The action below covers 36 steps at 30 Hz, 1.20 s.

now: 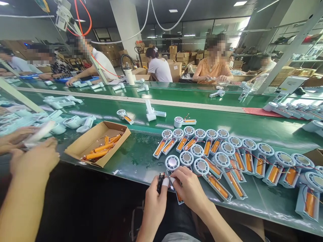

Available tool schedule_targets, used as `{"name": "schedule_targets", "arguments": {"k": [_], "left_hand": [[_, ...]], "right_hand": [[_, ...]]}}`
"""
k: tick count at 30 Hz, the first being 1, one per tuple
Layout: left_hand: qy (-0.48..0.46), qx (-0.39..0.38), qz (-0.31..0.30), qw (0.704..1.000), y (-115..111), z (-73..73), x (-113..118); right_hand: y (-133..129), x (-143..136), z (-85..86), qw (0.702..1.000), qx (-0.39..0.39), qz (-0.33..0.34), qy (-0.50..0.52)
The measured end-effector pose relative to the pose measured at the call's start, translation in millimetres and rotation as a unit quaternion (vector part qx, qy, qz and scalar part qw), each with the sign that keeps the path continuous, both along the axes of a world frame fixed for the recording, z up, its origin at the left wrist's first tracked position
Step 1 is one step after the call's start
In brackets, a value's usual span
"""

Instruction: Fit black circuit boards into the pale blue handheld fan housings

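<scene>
My left hand [156,198] grips a small dark circuit board [160,183] upright between thumb and fingers, just off the table's front edge. Beside it, my right hand [189,188] has its thumb and fingers pinched together close to the board; whatever is in that pinch is too small to make out. White covers sit on some fingertips. Under my right hand lies a light-blue handheld fan body [172,162], its round head showing and most of its handle hidden. More fan bodies [201,166] with orange batteries and thin wires lie directly right of my hands.
A cardboard box [101,162] of orange batteries stands at left. A co-worker's hands [35,158] hold a pale part near piled light-blue shells [58,127]. Several fan parts lie on the green conveyor belt [106,109]. People sit across the line [213,67].
</scene>
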<state>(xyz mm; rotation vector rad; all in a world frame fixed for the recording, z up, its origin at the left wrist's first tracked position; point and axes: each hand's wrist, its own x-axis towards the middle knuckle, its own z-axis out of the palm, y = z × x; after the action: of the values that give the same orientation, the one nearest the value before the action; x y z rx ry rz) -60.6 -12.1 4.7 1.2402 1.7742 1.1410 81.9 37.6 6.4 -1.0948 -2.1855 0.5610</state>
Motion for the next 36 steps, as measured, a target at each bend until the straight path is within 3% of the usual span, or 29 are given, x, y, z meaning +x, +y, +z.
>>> {"name": "schedule_targets", "arguments": {"k": [5, 10, 17, 22, 28, 31, 36], "left_hand": [[0.007, -0.013, -0.019, 1.000, -2.6, -8.9, -3.9], [0.042, -0.013, -0.049, 0.998, -2.8, -3.5, -3.2], [0.125, 0.010, -0.059, 0.990, -2.3, -4.1, -0.2], [0.197, 0.026, -0.078, 0.977, -3.8, -6.8, -2.9], [0.263, 0.037, -0.144, 0.953, -2.6, -0.7, -15.5], [0.296, 0.037, -0.167, 0.940, 0.1, 4.2, -19.7], [0.345, 0.024, -0.154, 0.926, -3.2, 6.7, -13.6]], "right_hand": [[4.5, 1.1, 0.8, 0.999, 0.037, 0.011, -0.035], [7.4, 1.1, 9.1, 0.994, 0.054, 0.048, -0.080], [7.1, -1.8, 15.9, 0.980, 0.095, 0.050, -0.170], [6.0, -3.9, 21.4, 0.979, 0.080, 0.045, -0.183], [11.1, 2.7, 20.0, 0.990, 0.037, 0.056, -0.123], [13.5, 3.4, 18.5, 0.987, 0.059, 0.058, -0.139], [9.4, -4.0, 18.0, 0.978, 0.095, 0.041, -0.181]]}}
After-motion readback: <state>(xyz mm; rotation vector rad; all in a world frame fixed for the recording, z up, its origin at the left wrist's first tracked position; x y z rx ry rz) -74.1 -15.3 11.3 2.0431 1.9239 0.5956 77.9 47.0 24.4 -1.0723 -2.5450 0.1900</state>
